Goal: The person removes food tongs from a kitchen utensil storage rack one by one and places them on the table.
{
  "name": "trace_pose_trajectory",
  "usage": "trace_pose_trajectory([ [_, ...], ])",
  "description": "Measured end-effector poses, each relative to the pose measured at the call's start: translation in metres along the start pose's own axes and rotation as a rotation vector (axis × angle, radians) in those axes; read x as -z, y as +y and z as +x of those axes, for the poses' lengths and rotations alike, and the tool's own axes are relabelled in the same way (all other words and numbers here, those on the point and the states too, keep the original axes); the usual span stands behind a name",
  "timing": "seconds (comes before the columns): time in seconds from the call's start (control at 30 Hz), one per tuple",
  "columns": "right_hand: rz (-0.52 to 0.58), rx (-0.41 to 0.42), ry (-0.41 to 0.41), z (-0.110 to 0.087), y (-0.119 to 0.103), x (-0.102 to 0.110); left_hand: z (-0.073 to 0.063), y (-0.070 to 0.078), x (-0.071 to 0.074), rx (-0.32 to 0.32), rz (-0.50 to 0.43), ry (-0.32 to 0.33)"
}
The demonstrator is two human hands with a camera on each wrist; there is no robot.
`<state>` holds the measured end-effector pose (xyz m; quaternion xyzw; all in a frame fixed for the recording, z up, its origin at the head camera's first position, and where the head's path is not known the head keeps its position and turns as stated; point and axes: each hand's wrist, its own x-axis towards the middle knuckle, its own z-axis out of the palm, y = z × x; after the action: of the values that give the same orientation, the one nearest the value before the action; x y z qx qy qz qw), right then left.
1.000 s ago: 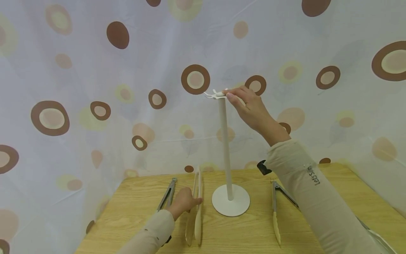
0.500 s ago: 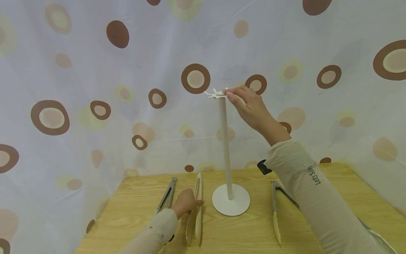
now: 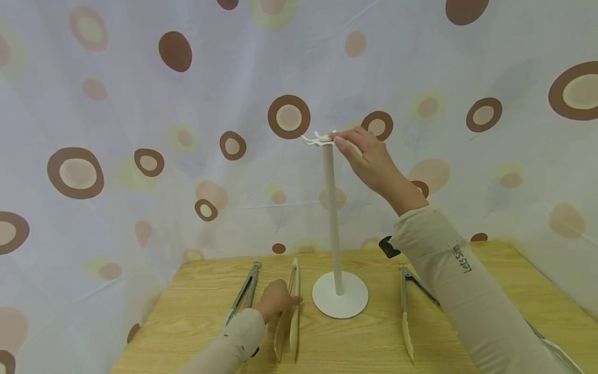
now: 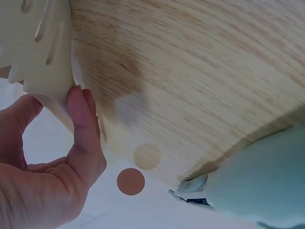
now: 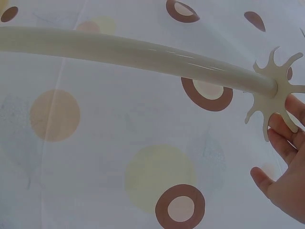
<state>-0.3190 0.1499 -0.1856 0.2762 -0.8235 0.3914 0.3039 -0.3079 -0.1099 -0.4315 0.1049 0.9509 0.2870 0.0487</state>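
My left hand (image 3: 276,300) pinches a pair of cream tongs (image 3: 293,332) low over the table, left of a white stand (image 3: 330,208). In the left wrist view, thumb and fingertips grip the scalloped edge of a tongs head (image 4: 45,52). The stand rises from a round base (image 3: 340,306) to a ring of curved hooks (image 5: 267,107). My right hand (image 3: 371,161) is up at that ring, the index finger over its top and the thumb at its near edge, pinching it. The right wrist view has its other fingers (image 5: 282,145) just beside the hooks.
Grey-handled tongs with teal heads (image 4: 257,176) lie left of my left hand, partly behind the sleeve. Another grey-handled pair with a pale yellow head (image 3: 407,332) lies on the right, partly under my right forearm. A dotted curtain (image 3: 140,119) hangs behind the wooden table (image 3: 201,291).
The cream tongs' hinge end has come down and slightly right, and my left hand has shifted a little right with it. My right hand and the stand have stayed in place.
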Motion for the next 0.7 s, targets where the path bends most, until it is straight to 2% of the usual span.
trace_pose_trajectory([
  [0.17,-0.003,-0.002,-0.001,-0.0003,0.0002,-0.0003,-0.0001,0.0011,-0.0032,0.004,-0.018,0.013],
  [0.5,-0.003,-0.002,-0.009,0.0000,-0.0004,-0.0031,-0.0021,0.0014,-0.0097,-0.019,0.052,0.068],
  [0.7,-0.002,-0.001,-0.001,0.0003,0.0002,-0.0050,-0.0052,0.0036,-0.0081,-0.007,0.064,0.057],
])
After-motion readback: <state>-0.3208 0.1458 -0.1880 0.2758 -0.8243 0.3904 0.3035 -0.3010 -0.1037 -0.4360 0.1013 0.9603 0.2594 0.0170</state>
